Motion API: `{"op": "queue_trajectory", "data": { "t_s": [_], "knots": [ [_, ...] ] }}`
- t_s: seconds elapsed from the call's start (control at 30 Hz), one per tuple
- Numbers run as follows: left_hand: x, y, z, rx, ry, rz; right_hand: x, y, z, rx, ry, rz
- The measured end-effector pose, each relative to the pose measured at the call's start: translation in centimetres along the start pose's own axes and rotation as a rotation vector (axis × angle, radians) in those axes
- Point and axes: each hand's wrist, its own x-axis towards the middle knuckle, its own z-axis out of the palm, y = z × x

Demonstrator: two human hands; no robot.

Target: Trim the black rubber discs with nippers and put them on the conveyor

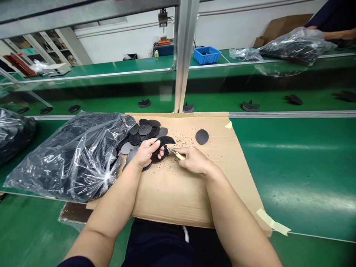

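Note:
My left hand [145, 152] is closed around a curved black plastic part [166, 140], over the left half of the cardboard sheet [178, 198]. In my right hand [195, 160] are small nippers [178, 154] with metal jaws and a pale yellow handle. Their tip meets the dark part beside my left fingers; the exact contact is too small to make out. Behind and left of my left hand lies a pile of black oval discs [145, 129]. A single black disc [201, 137] rests apart on the right. Black crumbs are scattered around both hands.
A clear plastic bag of black parts [80, 155] covers the left side, with another bag [15, 135] beyond it. Black curved pieces [250, 106] sit on the green belt behind a metal post [185, 55]. A blue bin [207, 55] stands farther back. At upper right are another person's arms [338, 34].

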Motion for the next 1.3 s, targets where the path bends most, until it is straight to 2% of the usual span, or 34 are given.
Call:
{"op": "queue_trajectory", "data": {
  "t_s": [0.1,0.17,0.23,0.33,0.4,0.57,0.67,0.73,0.93,1.0,1.07,1.2,1.3],
  "knots": [
    [-0.1,0.3,0.0,-0.077,-0.058,-0.009,-0.1,0.2,0.0,-0.056,-0.056,-0.085],
    [0.1,0.4,-0.1,-0.167,-0.005,-0.011,0.0,0.5,0.2,-0.171,0.04,-0.108],
    [0.5,0.5,-0.1,-0.258,0.113,-0.013,0.4,0.8,0.5,-0.279,0.145,-0.097],
    [1.2,0.5,-0.2,-0.316,0.287,-0.048,0.8,1.1,0.9,-0.375,0.173,-0.068],
    [1.5,0.5,-0.2,-0.31,0.35,-0.069,1.0,1.2,0.9,-0.433,0.179,-0.037],
    [1.6,0.6,-0.3,-0.339,0.384,-0.053,1.2,1.0,0.8,-0.433,0.283,0.012],
    [1.7,0.6,-0.8,-0.391,0.409,-0.001,1.5,1.1,0.8,-0.46,0.41,0.137],
    [1.8,0.6,-1.1,-0.409,0.426,0.049,1.6,1.4,1.0,-0.507,0.437,0.182],
    [2.0,0.8,-1.3,-0.413,0.47,0.137,2.6,1.3,2.2,-0.565,0.512,-0.024],
    [2.1,0.8,-1.4,-0.447,0.479,0.144,3.4,0.5,2.8,-0.571,0.467,-0.08],
    [2.2,0.7,-1.5,-0.485,0.459,0.156,4.3,-0.6,3.6,-0.589,0.365,-0.104],
    [2.0,0.1,-1.5,-0.532,0.405,0.19,5.7,-2.4,4.6,-0.631,0.253,-0.06],
    [2.4,-0.5,-1.3,-0.554,0.441,0.186,6.8,-2.8,4.3,-0.66,0.181,-0.02]
  ]
}}
